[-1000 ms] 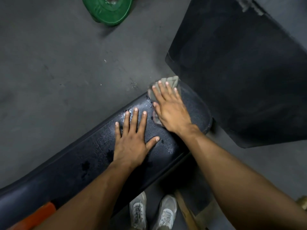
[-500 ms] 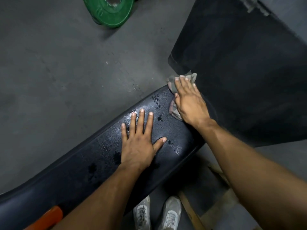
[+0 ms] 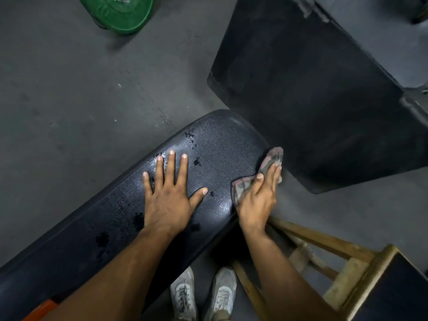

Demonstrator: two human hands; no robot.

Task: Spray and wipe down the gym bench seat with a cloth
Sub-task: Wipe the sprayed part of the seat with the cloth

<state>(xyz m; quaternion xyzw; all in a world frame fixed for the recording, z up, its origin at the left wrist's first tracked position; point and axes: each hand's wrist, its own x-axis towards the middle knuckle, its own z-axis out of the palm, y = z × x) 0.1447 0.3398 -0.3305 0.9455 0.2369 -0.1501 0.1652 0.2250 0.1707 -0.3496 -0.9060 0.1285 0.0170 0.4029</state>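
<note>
Glossy wet pebbled vinyl bench seat (image 3: 222, 144), mottled cloth (image 3: 266, 167), wooden stool (image 3: 324, 246)

The bench seat (image 3: 222, 144) was glossy black with a pebbled texture and darker wet blotches. The cloth (image 3: 269, 162) was mottled grey-green and dull pink. A weight plate (image 3: 120, 12) was bright green, the floor (image 3: 69, 89) dark grey, the shoes (image 3: 203, 295) pale grey, the stool (image 3: 328, 258) tan wood.

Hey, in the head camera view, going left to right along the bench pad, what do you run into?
Orange patch at the bench's near end → left hand flat on the seat → right hand pressing the cloth at the pad's edge → wooden stool.
</note>
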